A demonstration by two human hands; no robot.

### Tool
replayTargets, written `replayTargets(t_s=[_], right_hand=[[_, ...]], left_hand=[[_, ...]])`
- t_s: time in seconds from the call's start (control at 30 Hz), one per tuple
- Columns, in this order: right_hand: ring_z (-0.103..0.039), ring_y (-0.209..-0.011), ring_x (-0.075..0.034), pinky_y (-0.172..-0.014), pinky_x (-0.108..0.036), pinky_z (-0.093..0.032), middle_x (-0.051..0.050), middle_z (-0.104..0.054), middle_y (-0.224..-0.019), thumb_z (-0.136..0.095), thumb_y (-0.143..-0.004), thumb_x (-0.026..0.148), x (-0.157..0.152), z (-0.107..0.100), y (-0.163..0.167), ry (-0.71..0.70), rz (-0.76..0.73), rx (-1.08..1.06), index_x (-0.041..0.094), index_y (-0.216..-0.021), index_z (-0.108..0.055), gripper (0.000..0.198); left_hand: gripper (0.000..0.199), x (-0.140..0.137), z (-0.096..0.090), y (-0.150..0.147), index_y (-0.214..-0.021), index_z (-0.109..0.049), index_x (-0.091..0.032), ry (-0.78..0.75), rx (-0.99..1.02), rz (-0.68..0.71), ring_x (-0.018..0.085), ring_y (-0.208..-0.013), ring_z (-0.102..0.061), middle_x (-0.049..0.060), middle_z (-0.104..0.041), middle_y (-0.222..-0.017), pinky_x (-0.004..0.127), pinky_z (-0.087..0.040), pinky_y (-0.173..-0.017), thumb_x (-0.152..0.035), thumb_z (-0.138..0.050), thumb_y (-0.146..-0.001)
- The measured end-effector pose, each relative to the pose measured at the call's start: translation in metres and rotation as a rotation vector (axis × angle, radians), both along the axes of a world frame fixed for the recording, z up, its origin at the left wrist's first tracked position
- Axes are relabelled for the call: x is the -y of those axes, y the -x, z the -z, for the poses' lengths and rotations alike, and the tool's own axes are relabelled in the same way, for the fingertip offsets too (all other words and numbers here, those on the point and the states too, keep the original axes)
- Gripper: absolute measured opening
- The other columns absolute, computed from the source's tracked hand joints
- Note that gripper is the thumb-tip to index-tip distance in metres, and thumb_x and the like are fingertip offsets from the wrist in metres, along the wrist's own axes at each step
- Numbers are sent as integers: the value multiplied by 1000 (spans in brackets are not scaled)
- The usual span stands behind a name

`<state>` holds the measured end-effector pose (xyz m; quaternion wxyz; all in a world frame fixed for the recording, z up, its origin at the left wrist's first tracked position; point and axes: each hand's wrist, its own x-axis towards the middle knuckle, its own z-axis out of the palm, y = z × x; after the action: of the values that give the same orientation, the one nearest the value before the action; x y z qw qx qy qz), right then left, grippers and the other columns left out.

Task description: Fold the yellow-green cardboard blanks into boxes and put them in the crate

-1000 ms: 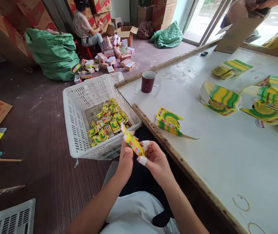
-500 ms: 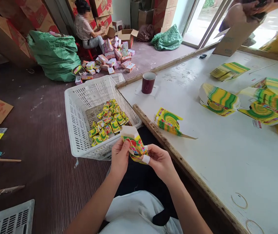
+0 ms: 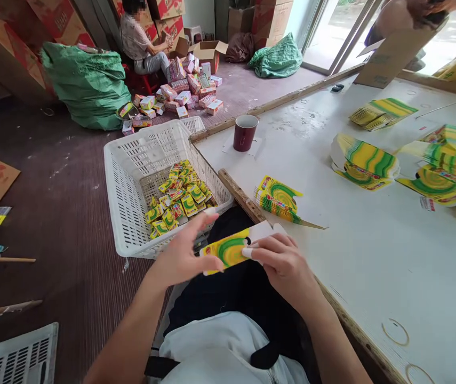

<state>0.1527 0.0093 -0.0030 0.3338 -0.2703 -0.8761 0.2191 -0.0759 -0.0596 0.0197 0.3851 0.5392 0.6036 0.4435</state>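
Observation:
A small yellow and green printed carton (image 3: 231,248) is held above my lap, its white end flaps sticking out at the upper right. My right hand (image 3: 284,261) grips it near that flap end, white tape around a finger. At its other end, my left hand (image 3: 188,253) has thumb and fingers spread apart, the thumb close to the carton's lower edge; whether it touches cannot be told. Below and left, a white plastic basket (image 3: 124,213) contains several small yellow cartons (image 3: 190,205). On the table lies a stack of flat cartons (image 3: 279,198).
The white table (image 3: 364,277) has a wooden edge strip (image 3: 239,194). On it stand a maroon mug (image 3: 245,133) and more carton stacks (image 3: 366,162). Across the floor a person (image 3: 140,42) sits by a pile of pink boxes (image 3: 185,88) and a green sack (image 3: 86,85).
The carton has turned to lie lengthwise, showing its yellow swirl side. My left hand has come off its grip and spread open; my right hand has shifted to the flap end.

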Motion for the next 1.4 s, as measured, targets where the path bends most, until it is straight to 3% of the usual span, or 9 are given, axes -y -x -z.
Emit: replayTargets(t_s=[0.07, 0.2, 0.4, 0.57, 0.77, 0.97, 1.13, 1.27, 1.4], right_hand=[[-60, -76, -18, -75, -37, -45, 0, -76, -85, -52, -93, 10, 3, -2, 5, -44, -77, 24, 30, -90, -72, 29], [-63, -90, -20, -82, -36, -48, -2, -72, -97, -52, -92, 7, 15, 3, 16, -62, 88, -143, 32, -102, -67, 31], [-61, -93, -19, -87, -38, -51, -8, -53, -132, -68, -86, 34, 25, 18, 20, 421, 497, -704, 32, -132, -46, 51], [-59, -76, -18, -72, -32, -49, -4, -66, -85, -56, -90, 53, 14, 12, 10, 811, 237, -607, 21, -90, -66, 33], [-46, -61, -12, -58, -24, -38, 3, -53, -60, -68, -83, 46, 13, 9, 9, 944, 237, -652, 20, -60, -58, 36], [-37, -44, -9, -43, -22, -38, 6, -44, -48, -76, -67, 35, 23, 33, 29, 1563, 37, -924, 21, -54, -54, 29], [-43, -47, -10, -50, -24, -48, 6, -47, -51, -78, -65, 55, 29, 41, 30, 1592, 37, -935, 23, -61, -54, 40], [-46, -52, -11, -54, -26, -46, 4, -53, -58, -67, -68, 76, 18, 31, 16, 1322, 153, -746, 22, -78, -61, 55], [-48, -54, -12, -51, -25, -41, 3, -54, -55, -78, -63, 66, 8, 16, 10, 1155, 287, -438, 19, -66, -60, 50]], left_hand=[[97, -1, 2, -13, -130, -55, -20, 134, -204, 113, 38, -123, -59, 16, -63, -133, 51, -46, -104, -52, -91, -45], [62, -6, 17, -44, -119, -54, -19, 231, -302, 62, 28, -90, -70, 7, -71, -102, 40, -55, -79, -39, -79, -66], [65, -2, 29, -55, -124, -43, -20, 93, -325, -19, 26, -89, -68, 6, -69, -103, 37, -54, -77, -34, -74, -68], [66, 2, 34, -54, -129, -37, -21, -15, -346, 53, 25, -101, -66, 8, -66, -115, 37, -54, -85, -31, -70, -72], [64, 5, 37, -52, -129, -37, -22, -87, -436, 9, 25, -99, -67, 8, -65, -113, 37, -55, -82, -32, -69, -74], [57, 8, 41, -61, -125, -42, -22, -195, -473, 3, 23, -86, -68, 5, -66, -100, 34, -55, -73, -34, -68, -77], [74, 7, 45, -62, -139, -34, -22, -169, -433, -19, 23, -99, -66, 8, -62, -115, 34, -55, -83, -37, -72, -77], [68, 4, 46, -57, -140, -38, -23, -212, -645, -43, 23, -94, -64, 6, -60, -107, 34, -53, -79, -31, -69, -80], [55, 1, 45, -55, -133, -47, -24, -333, -900, -48, 22, -86, -61, 5, -61, -99, 33, -48, -72, -21, -65, -82]])
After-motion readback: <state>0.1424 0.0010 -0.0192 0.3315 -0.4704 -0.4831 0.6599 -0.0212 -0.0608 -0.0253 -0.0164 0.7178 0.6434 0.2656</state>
